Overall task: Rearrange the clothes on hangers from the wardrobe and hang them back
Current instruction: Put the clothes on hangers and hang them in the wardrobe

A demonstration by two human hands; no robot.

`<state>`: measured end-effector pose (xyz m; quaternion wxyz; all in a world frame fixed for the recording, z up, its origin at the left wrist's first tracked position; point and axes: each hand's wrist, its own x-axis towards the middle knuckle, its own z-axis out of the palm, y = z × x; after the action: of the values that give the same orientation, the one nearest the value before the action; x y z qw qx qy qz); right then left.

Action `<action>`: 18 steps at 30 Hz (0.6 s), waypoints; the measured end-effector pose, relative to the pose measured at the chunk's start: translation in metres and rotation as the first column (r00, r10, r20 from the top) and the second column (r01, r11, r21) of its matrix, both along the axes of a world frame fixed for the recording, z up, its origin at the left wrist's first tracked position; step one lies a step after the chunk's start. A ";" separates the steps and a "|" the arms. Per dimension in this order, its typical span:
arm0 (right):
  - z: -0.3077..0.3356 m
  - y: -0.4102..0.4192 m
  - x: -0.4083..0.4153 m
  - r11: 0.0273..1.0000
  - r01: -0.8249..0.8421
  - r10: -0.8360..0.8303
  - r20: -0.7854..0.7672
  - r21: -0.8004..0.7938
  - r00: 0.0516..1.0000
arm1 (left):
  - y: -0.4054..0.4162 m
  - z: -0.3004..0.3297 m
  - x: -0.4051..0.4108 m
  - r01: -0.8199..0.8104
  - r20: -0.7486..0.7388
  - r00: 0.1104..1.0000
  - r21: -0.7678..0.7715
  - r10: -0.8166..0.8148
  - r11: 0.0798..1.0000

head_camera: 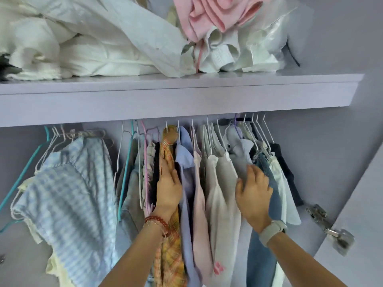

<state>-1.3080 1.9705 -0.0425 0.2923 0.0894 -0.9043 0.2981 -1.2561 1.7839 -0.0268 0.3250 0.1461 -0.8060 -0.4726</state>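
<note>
Several garments hang on thin wire hangers under the wardrobe shelf [165,100]. My left hand [168,189], with a red bead bracelet at the wrist, lies flat with straight fingers against the yellow-orange plaid garment [169,146], between it and a light blue shirt [185,154]. My right hand [253,193], with a pale watch band, presses with spread fingers into a pale grey garment [232,168] next to a blue denim piece [264,162]. A pink top [200,204] and a white top [215,204] hang between my hands. The rail is hidden behind the shelf front.
A blue-and-white checked garment [72,193] hangs tilted at the left on teal and white hangers. White bedding [72,44], a pink cloth [207,15] and plastic bags are piled on the shelf. A metal door hinge [331,228] sits at the right on the open wardrobe door.
</note>
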 end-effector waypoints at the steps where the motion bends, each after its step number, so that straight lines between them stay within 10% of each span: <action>1: 0.000 0.005 -0.004 1.000 0.019 -0.019 -0.014 0.011 1.000 | 0.003 -0.002 -0.001 -0.012 0.019 1.000 0.007 0.012 1.000; 8: -0.004 0.023 -0.032 0.964 -0.217 0.250 0.241 -0.155 0.938 | 0.014 0.000 -0.003 -0.061 0.020 0.998 0.064 0.060 0.996; 18: 0.004 0.001 -0.014 0.852 -0.497 0.521 0.193 -0.164 0.831 | 0.023 0.006 -0.004 0.027 0.103 0.994 -0.024 -0.024 0.999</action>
<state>-1.3220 1.9716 -0.0384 0.1000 0.2762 -0.8581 0.4212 -1.2597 1.8074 -0.0205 0.2790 0.1556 -0.8293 -0.4584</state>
